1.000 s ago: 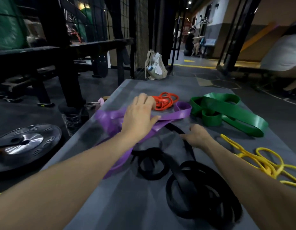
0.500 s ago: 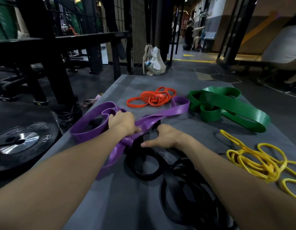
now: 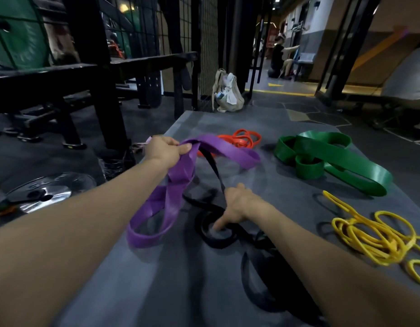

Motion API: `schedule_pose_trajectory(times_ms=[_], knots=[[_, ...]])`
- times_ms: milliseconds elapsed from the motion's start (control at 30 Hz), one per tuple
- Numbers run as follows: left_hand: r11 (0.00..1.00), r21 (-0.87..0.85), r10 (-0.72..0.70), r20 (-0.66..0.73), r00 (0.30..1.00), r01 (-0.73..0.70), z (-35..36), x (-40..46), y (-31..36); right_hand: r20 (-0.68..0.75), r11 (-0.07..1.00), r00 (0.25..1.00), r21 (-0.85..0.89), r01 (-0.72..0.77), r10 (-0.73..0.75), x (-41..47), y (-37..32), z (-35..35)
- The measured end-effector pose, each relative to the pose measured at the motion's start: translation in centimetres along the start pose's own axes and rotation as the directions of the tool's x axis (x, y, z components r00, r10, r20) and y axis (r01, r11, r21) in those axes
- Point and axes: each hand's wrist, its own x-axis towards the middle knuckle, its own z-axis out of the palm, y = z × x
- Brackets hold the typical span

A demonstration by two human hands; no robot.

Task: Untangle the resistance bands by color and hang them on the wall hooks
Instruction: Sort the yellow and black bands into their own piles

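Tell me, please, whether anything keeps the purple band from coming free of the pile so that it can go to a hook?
Yes. The left hand lifts the purple band, but a strand of the black band rises with it, apparently threaded through its loop. The right hand presses the black coils to the mat. No wall hooks are in view.

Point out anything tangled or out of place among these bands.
A strand of the black band runs up through the loop of the purple band lifted by the left hand, so those two are still caught together. The right hand pins the black coils to the mat. The orange, green and yellow bands lie apart.
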Motion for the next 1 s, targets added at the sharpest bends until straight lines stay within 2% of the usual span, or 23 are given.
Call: schedule_pose_trajectory(times_ms=[100, 200, 333, 400, 500, 567, 600, 667, 733, 767, 833, 933, 1000], knots=[[1.0, 0.003, 0.008, -0.039, 0.999, -0.008, -1.2, -0.2, -0.5, -0.154, 0.999, 0.987, 0.031, -0.034, 0.038, 0.3, 0.2, 0.7], [0.998, -0.002, -0.063, 0.012, 0.998, 0.063, -2.4, 0.2, -1.3, -0.24, 0.999, 0.969, 0.016, -0.045, 0.047, 0.3, 0.8, 0.9], [0.976, 0.199, -0.115, 0.134, 0.984, 0.087, -3.4, -0.3, -2.1, -0.259, 0.986, 0.966, 0.15, 0.071, -0.03, -0.6, 2.8, -0.9], [0.956, 0.286, -0.105, 0.153, 0.983, 0.058, -3.4, -0.8, -2.0, -0.343, 0.948, 0.939, 0.29, 0.132, -0.027, -1.4, 3.6, -2.5], [0.935, 0.352, -0.001, 0.126, 0.992, -0.044, -2.5, -2.2, -0.6, -0.487, 0.833, 0.873, 0.496, 0.246, 0.032, -3.0, 4.1, -4.7], [0.901, 0.393, 0.137, 0.143, 0.98, -0.184, -1.6, -3.9, 0.9, -0.557, 0.821, 0.829, 0.492, 0.289, 0.042, -4.3, 3.9, -5.9], [0.874, 0.402, 0.205, 0.2, 0.958, -0.272, -1.1, -4.8, 1.3, -0.585, 0.816, 0.81, 0.489, 0.307, 0.046, -4.9, 3.9, -6.4], [0.752, 0.488, 0.279, 0.374, 0.885, -0.443, -0.3, -6.7, 2.0, -0.623, 0.78, 0.78, 0.519, 0.349, 0.066, -6.4, 3.7, -7.5], [0.625, 0.602, 0.263, 0.438, 0.86, -0.497, 0.1, -8.1, 2.0, -0.663, 0.781, 0.744, 0.509, 0.363, 0.087, -7.8, 3.7, -8.4], [0.622, 0.631, 0.26, 0.391, 0.883, -0.463, 0.0, -8.7, 2.2, -0.68, 0.789, 0.726, 0.497, 0.36, 0.097, -8.5, 3.7, -8.7], [0.703, 0.602, 0.274, 0.262, 0.925, -0.379, -0.4, -9.5, 3.0, -0.713, 0.758, 0.686, 0.525, 0.388, 0.143, -9.8, 4.1, -9.5], [0.797, 0.479, 0.284, 0.24, 0.928, -0.368, -1.3, -10.1, 4.4, -0.72, 0.656, 0.645, 0.62, 0.43, 0.257, -11.6, 4.6, -10.2], [0.835, 0.409, 0.287, 0.25, 0.925, -0.369, -1.8, -11.1, 4.8, -0.728, 0.73, 0.628, 0.583, 0.356, 0.275, -12.4, 5.1, -9.6]])
